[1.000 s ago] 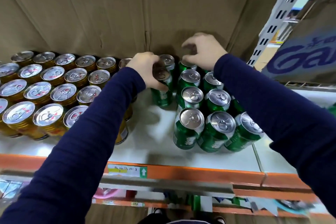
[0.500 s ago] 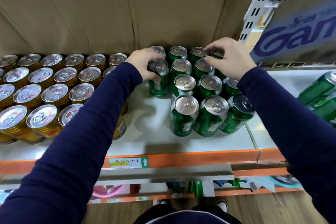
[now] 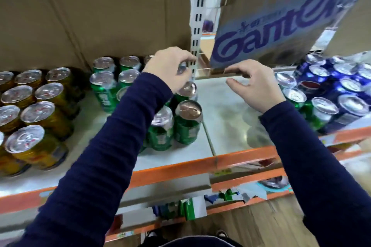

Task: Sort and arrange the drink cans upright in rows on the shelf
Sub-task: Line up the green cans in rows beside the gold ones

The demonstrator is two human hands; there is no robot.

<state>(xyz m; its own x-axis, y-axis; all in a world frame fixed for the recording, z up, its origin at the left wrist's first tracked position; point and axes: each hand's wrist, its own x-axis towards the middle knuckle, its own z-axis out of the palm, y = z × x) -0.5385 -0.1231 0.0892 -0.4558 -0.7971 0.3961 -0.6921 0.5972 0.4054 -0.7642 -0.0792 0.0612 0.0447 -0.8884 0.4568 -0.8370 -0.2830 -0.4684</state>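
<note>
Green cans stand upright in rows at the middle of the grey shelf. My left hand reaches over the back right of this group, and its fingers curl round the silver top of a green can there. My left sleeve hides several of the cans. My right hand hovers over the bare shelf to the right of the group, its fingers loosely curved and holding nothing. More green cans stand further right, beside the blue ones.
Gold cans fill the shelf's left side in rows. Blue cans crowd the right end. Cardboard backs the shelf, and a printed carton hangs above the right. A white slotted upright stands behind. The orange edge runs along the front.
The view has swung right. My right hand left the green cans and moved right over the bare shelf. My left hand shifted from the group's left column to its back right.
</note>
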